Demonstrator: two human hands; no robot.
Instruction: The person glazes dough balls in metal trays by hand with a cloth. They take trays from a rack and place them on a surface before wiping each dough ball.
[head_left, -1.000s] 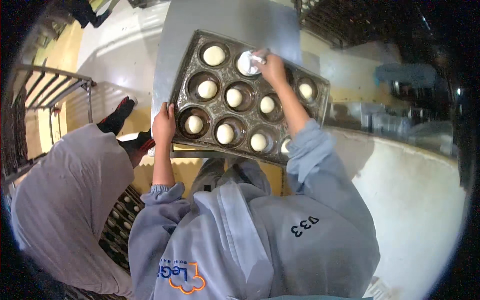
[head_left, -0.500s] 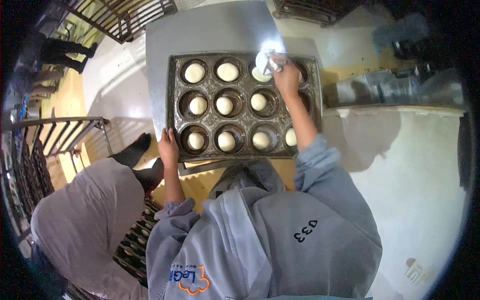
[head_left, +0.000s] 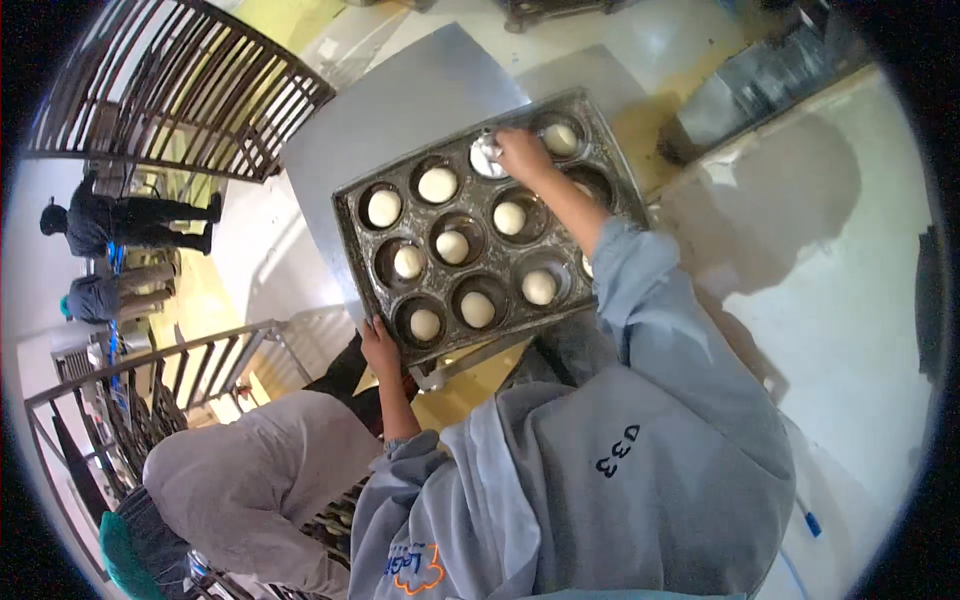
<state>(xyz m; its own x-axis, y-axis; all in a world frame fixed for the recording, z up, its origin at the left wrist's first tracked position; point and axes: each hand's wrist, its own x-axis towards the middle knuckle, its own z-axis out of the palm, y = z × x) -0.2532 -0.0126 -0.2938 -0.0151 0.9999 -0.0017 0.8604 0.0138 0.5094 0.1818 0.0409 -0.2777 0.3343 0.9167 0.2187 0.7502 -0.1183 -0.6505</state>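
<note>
A dark baking tray (head_left: 392,288) with round cups sits in front of me, pale dough balls (head_left: 479,309) in its cups. My left hand (head_left: 380,348) grips the tray's near left corner, fingers along the rim. Over a far-row cup, second from the right, my right hand (head_left: 522,155) is closed on a shiny white and silver thing (head_left: 487,153). Its kind is hard to make out, and it covers most of that cup. My right forearm hides part of the tray's right side.
The tray rests on a grey metal table (head_left: 400,100). A person in light grey (head_left: 260,450) bends close at my left, beside a metal rack (head_left: 230,365). Another slatted rack (head_left: 215,90) and two people (head_left: 120,225) are farther left. A pale surface (head_left: 850,330) lies at right.
My view has turned, so the tray now appears slanted. The right hand stays at the same far-row cup with the white and silver thing. The left hand keeps its hold on the tray corner.
</note>
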